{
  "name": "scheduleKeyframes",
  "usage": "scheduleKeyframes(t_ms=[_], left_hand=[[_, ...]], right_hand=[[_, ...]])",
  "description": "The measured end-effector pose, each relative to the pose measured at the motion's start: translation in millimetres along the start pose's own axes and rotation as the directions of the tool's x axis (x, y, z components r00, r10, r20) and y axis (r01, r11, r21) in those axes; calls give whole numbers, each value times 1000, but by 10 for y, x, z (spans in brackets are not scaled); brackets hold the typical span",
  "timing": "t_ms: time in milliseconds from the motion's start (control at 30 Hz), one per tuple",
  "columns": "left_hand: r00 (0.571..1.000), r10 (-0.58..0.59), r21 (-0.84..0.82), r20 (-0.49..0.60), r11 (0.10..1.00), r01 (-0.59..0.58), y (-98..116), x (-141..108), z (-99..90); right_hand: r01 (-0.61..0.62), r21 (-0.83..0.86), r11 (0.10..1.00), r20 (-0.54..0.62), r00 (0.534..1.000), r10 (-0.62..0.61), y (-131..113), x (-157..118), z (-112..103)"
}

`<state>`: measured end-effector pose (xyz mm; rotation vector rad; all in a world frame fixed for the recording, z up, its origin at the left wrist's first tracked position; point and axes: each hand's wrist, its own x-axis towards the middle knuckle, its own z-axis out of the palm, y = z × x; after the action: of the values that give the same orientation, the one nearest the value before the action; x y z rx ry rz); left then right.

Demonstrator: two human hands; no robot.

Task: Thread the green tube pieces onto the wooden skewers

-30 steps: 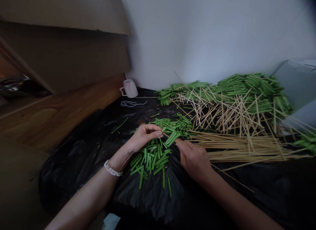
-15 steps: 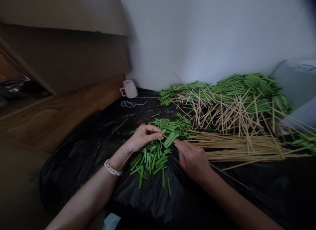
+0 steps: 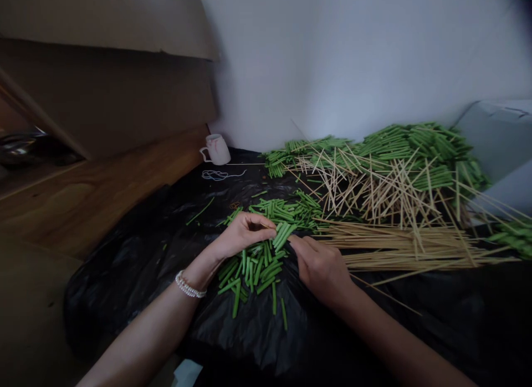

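Note:
My left hand (image 3: 245,233), a beaded bracelet at its wrist, is closed in a pinch at the left end of a small row of cut green stems (image 3: 283,236). These look like garlic scapes, lined up side by side on a thin bamboo skewer. The skewer's tip seems to poke out between my left thumb and finger. My right hand (image 3: 320,265) grips the skewer from the other side, its fingers wrapped round; most of the skewer is hidden. Below and behind both hands lies a loose pile of cut green stems (image 3: 260,268) on black plastic sheeting (image 3: 249,342).
Bare bamboo skewers (image 3: 399,243) lie in a bundle to the right. Behind them, filled skewers of green stems (image 3: 415,148) are heaped against the wall. A white mug (image 3: 218,149) and a tangled white string (image 3: 218,175) sit at the back left, near a cardboard box (image 3: 124,93).
My left fingers have slid a green stem along the skewer to the right, up against the others. The gap between them has closed. My right hand has shifted slightly left.

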<state>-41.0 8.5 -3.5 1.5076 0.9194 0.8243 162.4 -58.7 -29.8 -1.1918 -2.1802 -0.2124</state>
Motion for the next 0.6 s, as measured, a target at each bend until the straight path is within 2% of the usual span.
scheduleKeyframes(t_ms=[233, 500, 600], left_hand=[[999, 47, 119, 9, 992, -48, 32, -38, 9], [997, 59, 98, 44, 993, -63, -6, -8, 15], [989, 141, 286, 40, 947, -147, -21, -7, 13]], right_hand=[[38, -40, 998, -19, 999, -39, 10, -2, -4], [59, -87, 994, -73, 995, -65, 89, -3, -16], [0, -82, 997, -136, 991, -11, 164, 8, -41]])
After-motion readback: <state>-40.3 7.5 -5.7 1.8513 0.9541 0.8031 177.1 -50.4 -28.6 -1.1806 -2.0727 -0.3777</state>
